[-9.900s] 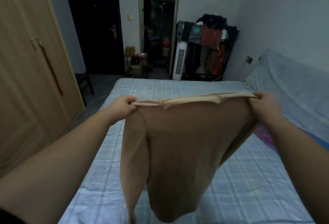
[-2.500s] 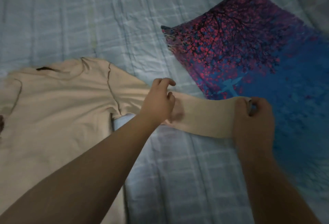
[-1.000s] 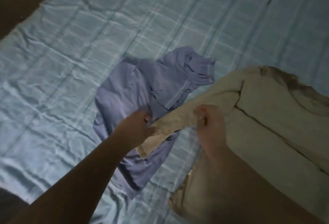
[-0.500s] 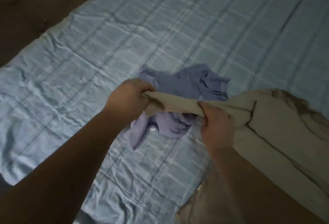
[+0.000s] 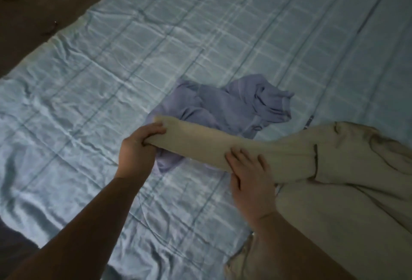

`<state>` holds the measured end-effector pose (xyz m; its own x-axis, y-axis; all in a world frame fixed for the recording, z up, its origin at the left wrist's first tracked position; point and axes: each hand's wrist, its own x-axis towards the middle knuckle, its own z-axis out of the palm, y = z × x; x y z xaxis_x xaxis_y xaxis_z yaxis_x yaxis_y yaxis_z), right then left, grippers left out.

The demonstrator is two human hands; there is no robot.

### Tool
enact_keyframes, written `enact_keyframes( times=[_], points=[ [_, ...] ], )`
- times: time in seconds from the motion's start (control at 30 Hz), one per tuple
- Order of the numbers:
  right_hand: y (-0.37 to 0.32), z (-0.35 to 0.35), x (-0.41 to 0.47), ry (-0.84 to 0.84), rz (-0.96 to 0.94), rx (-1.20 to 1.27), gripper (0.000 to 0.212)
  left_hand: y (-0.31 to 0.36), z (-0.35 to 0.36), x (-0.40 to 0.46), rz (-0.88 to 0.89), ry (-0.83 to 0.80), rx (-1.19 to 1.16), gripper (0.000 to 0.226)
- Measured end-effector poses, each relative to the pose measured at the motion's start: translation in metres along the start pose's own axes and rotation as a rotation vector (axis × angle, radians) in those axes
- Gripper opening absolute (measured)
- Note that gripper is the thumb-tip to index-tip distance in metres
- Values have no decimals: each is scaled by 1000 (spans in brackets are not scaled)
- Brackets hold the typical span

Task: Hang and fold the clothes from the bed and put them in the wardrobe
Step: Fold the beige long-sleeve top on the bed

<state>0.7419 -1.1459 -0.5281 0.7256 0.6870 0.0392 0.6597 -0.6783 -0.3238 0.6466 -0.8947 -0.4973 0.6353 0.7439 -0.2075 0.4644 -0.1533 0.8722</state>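
A beige long-sleeved shirt (image 5: pixel 347 177) lies spread on the right side of the bed. Its left sleeve (image 5: pixel 200 143) is stretched out flat towards the left. My left hand (image 5: pixel 136 152) is closed on the cuff end of that sleeve. My right hand (image 5: pixel 249 179) lies flat, fingers spread, on the sleeve near the shoulder seam. A crumpled lilac garment (image 5: pixel 227 106) sits on the sheet partly under the stretched sleeve.
The bed is covered with a light blue checked sheet (image 5: pixel 111 68), wrinkled at the left. A dark floor (image 5: pixel 33 1) shows beyond the bed's edge at the top left.
The sleeve has been pulled straighter to the left and flattened. My right hand has let go of its pinch and now lies flat on the sleeve.
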Motion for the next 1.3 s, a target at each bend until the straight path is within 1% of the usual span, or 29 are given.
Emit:
enact_keyframes(
  times=[0.03, 0.07, 0.13, 0.2, 0.23, 0.27, 0.3, 0.33, 0.37, 0.4, 0.47, 0.5, 0.53, 0.6, 0.67, 0.7, 0.73, 0.8, 0.83, 0.9, 1.0, 1.07, 1.1, 1.13, 1.2, 1.3],
  points=[
    [0, 7, -10, -43, -12, -19, 48, -9, -2, -3, -54, -15, -13, 62],
    [-2, 11, -18, -86, -19, -35, 48, -13, -4, -5, -88, -27, -57, 61],
    [-3, 15, -27, -150, -16, -48, 50, -12, -7, -9, -127, -28, -198, 44],
    [-1, 13, -28, -126, 2, 32, 49, -1, -7, -5, -213, -1, -319, 28],
    [1, 11, -26, -84, 27, 108, 46, 0, -5, 1, -278, 20, -374, 20],
    [4, 8, -22, -28, 71, 195, 43, 1, -5, 8, -337, 35, -389, 18],
    [10, 4, -16, 39, 131, 278, 40, 0, -5, 15, -386, 37, -347, 30],
    [17, -2, -11, 107, 198, 340, 40, 2, -5, 22, -420, 4, -290, 42],
    [30, -8, -5, 161, 262, 369, 42, 3, -5, 28, -448, -58, -253, 45],
    [45, -16, 2, 200, 305, 357, 44, 6, -6, 31, -479, -138, -248, 42],
    [79, -36, 19, 201, 335, 283, 54, 16, -8, 34, -516, -279, -271, 41],
    [98, -45, 29, 160, 355, 250, 59, 20, -11, 35, -518, -320, -271, 44],
    [117, -54, 39, 104, 386, 213, 60, 26, -12, 36, -495, -335, -257, 45],
    [152, -65, 57, -3, 441, 67, 46, 38, -10, 41, -381, -281, -173, 39],
    [181, -69, 66, -87, 471, -107, 30, 51, -4, 47, -245, -207, -115, 26],
    [192, -71, 67, -123, 478, -169, 25, 58, 1, 50, -197, -178, -107, 22],
    [199, -71, 66, -159, 473, -201, 25, 62, 7, 54, -160, -154, -109, 18],
    [206, -72, 62, -214, 483, -178, 44, 69, 21, 61, -130, -100, -118, 15],
    [207, -72, 60, -218, 506, -147, 51, 72, 28, 65, -125, -73, -112, 15],
    [208, -72, 60, -185, 524, -113, 49, 77, 44, 71, -123, -35, -78, 19],
    [215, -73, 69, -127, 565, -93, 35, 83, 61, 79, -125, -32, -40, 25],
    [220, -71, 72, -165, 587, -145, 31, 84, 65, 83, -116, -18, -25, 33],
    [222, -71, 72, -170, 591, -159, 29, 85, 66, 84, -111, -15, -22, 32],
    [224, -70, 72, -141, 591, -149, 27, 85, 67, 85, -101, -12, -26, 26],
    [226, -73, 74, -31, 601, -77, 28, 84, 66, 87, -103, 10, -48, 13],
    [225, -89, 87, 109, 651, 34, 27, 91, 65, 96, -109, 87, -55, 13]
  ],
)
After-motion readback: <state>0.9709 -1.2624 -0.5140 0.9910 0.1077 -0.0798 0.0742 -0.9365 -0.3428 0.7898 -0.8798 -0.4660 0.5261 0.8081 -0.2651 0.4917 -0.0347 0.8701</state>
